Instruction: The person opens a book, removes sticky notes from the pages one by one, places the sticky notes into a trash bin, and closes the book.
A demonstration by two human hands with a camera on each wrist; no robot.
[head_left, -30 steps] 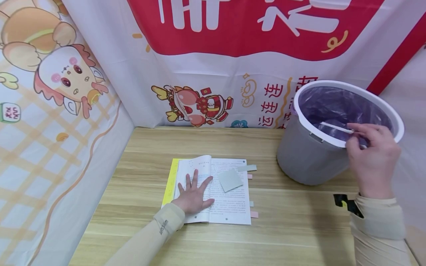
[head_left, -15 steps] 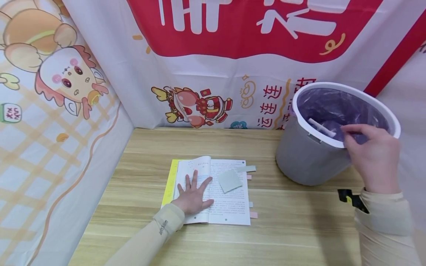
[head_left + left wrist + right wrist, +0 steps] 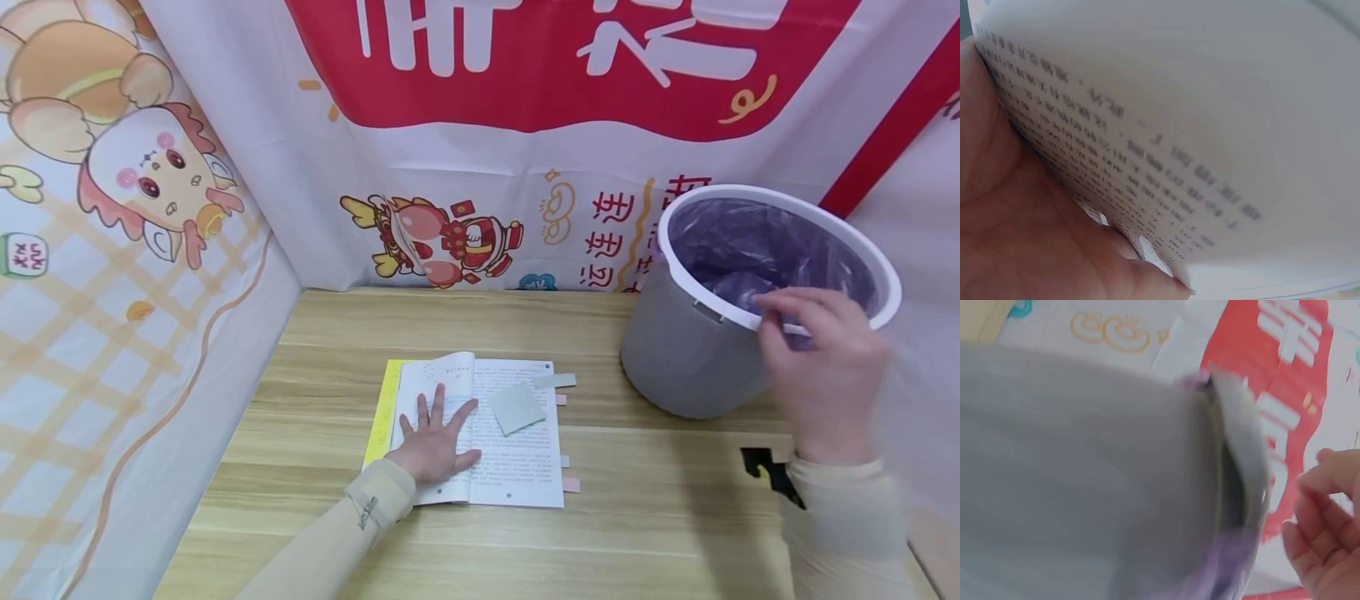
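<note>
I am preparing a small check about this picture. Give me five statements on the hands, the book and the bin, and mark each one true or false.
1. The left hand lies on the open book. True.
2. The bin is lined with a purple bag. True.
3. The right hand is nearer to the book than to the bin. False: it is close to the bin.
4. The right hand holds a pen. False: no object shows in it.
5. The pale square note is inside the bin. False: this note lies on the book.

The blurred bare right hand [image 3: 828, 371] partly hides the round grey plastic bin [image 3: 690, 354]; from here I can't read the open white-paged book [image 3: 517, 462].
</note>
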